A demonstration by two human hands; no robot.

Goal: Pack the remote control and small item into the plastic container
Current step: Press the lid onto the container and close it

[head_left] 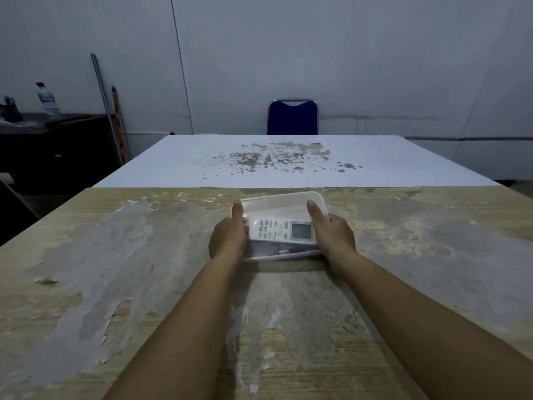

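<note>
A clear plastic container (277,202) rests on the worn wooden table (115,255), tilted up toward me. Inside it lies a white remote control (281,230) with grey buttons and a small screen on its right end. Below the remote, against the near wall, a small dark slim item (281,251) shows through the plastic. My left hand (229,238) grips the container's left end, thumb on the rim. My right hand (331,233) grips the right end the same way.
A white table (288,160) with a stained patch adjoins the far edge of the wooden one. A blue chair (292,116) stands behind it by the wall. A dark side table with a water bottle (47,98) is at far left.
</note>
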